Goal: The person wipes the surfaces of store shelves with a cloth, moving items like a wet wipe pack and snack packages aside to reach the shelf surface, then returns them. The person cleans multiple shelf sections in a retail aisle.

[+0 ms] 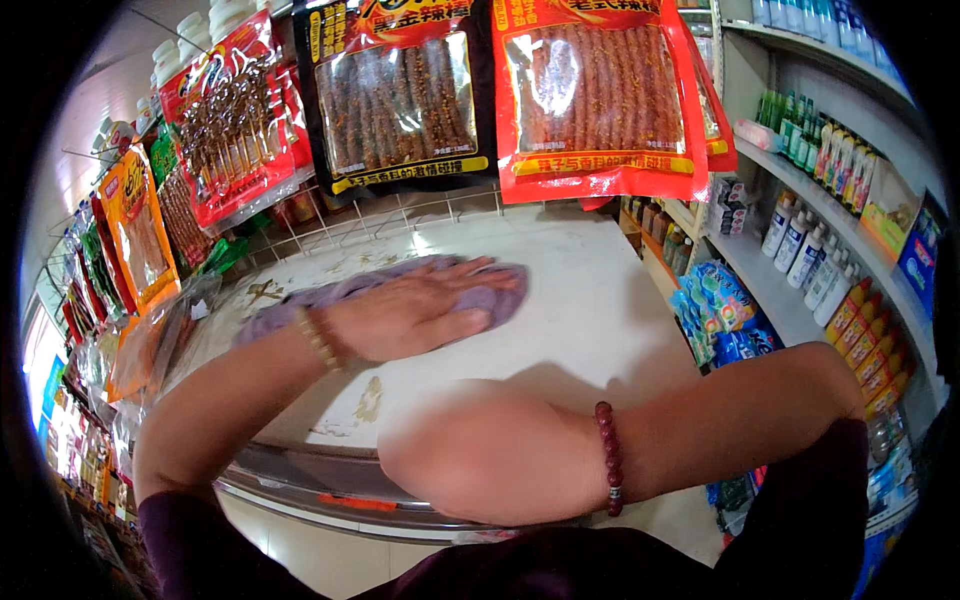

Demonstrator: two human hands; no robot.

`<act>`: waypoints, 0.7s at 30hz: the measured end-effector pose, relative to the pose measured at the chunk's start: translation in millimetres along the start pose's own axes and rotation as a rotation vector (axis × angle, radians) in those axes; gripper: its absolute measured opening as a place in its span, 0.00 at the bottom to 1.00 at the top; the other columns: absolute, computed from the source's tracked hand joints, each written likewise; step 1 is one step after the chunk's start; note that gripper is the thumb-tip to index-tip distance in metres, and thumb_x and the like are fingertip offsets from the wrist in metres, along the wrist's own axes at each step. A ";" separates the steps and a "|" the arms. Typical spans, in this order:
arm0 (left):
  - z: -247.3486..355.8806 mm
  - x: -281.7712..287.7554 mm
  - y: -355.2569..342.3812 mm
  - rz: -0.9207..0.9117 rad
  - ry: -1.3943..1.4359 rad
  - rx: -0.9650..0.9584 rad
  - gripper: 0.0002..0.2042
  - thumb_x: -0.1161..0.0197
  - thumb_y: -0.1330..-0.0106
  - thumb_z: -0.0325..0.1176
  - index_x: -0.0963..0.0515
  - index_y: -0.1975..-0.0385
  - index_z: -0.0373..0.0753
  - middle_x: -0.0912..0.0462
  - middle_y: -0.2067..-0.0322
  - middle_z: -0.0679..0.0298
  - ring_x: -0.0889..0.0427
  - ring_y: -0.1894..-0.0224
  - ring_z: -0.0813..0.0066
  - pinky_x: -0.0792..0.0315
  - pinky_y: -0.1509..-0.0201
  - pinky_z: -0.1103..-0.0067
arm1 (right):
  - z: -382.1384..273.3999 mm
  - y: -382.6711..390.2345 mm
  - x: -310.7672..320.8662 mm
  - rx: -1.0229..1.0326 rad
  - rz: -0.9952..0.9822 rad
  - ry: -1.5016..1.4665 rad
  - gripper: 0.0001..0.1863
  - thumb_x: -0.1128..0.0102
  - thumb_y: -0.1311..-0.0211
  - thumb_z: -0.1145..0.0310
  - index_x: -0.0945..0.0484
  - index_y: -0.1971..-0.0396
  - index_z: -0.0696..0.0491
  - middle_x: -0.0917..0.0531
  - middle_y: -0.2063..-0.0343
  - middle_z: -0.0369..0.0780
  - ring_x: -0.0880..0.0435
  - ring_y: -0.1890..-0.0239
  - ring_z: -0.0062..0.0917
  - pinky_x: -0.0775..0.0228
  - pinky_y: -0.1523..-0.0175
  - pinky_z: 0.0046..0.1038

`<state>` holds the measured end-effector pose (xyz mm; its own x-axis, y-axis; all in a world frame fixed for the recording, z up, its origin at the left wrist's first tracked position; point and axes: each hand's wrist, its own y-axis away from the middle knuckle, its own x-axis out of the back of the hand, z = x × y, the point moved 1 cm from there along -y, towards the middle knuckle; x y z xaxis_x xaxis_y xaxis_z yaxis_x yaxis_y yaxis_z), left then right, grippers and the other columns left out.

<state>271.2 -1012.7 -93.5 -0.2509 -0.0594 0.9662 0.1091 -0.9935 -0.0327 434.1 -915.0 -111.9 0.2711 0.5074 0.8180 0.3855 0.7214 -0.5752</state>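
My left hand (415,318) lies with its fingers stretched out and flat on a folded purple cloth (505,305), which rests on a white, stained surface (585,290), apparently a counter top. A beaded bracelet circles that wrist. My right hand (485,450), with a dark red beaded bracelet, is low over the front part of the surface and badly blurred; I cannot make out its fingers or whether anything is in them.
Red and black snack packs (395,105) hang on a wire rack along the back. More packets (145,225) hang at left. Shelves (815,210) of bottles stand at right, with blue packs (715,310) beside the surface. A dark rail (300,478) edges the front.
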 end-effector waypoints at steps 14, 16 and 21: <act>-3.3 -0.1 -117.6 0.060 -0.128 0.205 0.36 0.67 0.31 0.60 0.34 0.43 0.30 0.30 0.45 0.42 0.31 0.43 0.46 0.39 0.37 0.66 | -5.9 0.6 -1.5 0.013 0.076 0.204 0.06 0.45 0.53 0.70 0.29 0.75 0.55 0.26 0.81 0.36 0.23 0.75 0.23 0.30 0.78 0.24; -6.8 -7.1 -98.8 0.073 -0.157 0.097 0.34 0.67 0.31 0.59 0.37 0.41 0.32 0.36 0.40 0.45 0.37 0.39 0.46 0.44 0.34 0.65 | -4.6 1.0 -0.9 0.029 0.063 0.215 0.06 0.45 0.53 0.70 0.29 0.75 0.55 0.26 0.81 0.37 0.22 0.75 0.24 0.29 0.78 0.25; 13.3 -8.5 -36.7 0.019 -0.044 -0.133 0.29 0.62 0.28 0.53 0.41 0.37 0.36 0.40 0.36 0.51 0.46 0.33 0.50 0.57 0.29 0.61 | 1.8 3.1 -1.0 -0.014 0.055 0.150 0.05 0.46 0.51 0.71 0.30 0.76 0.56 0.26 0.80 0.39 0.21 0.76 0.28 0.28 0.77 0.27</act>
<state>282.1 -974.4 -97.1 -0.2074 -0.0767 0.9753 -0.0160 -0.9965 -0.0818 433.4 -912.5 -114.5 0.4204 0.4691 0.7766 0.3787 0.6871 -0.6200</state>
